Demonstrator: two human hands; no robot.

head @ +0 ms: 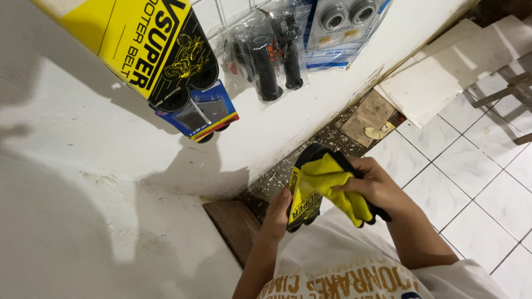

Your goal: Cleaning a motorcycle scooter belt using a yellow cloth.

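Nearest the camera, the person's white shirt [354,271] with tan lettering fills the bottom edge, and both forearms rise from it toward the packaged belt [304,191], a black loop in a yellow and black sleeve held above the floor, which serves as the landmark here. The left hand [277,213] supports the belt from below and to its left, its grip clamped on the lower end of the sleeve. The right hand [374,182] lies just right of the belt, its grip closed on a yellow cloth [332,185] that it presses against the belt's upper face. Below and left of the belt a dark wooden board [235,224] lies at the foot of the white wall [111,182]. Right of the belt spread white floor tiles [476,182]. Beyond the belt, debris and a brown scrap board [368,116] lie along the wall base. Farthest off, above the belt on the wall, hang a large yellow and black belt box [144,44], a blue blister pack [202,113], bagged black handlebar grips [271,52] and a pack of bearings [343,22].
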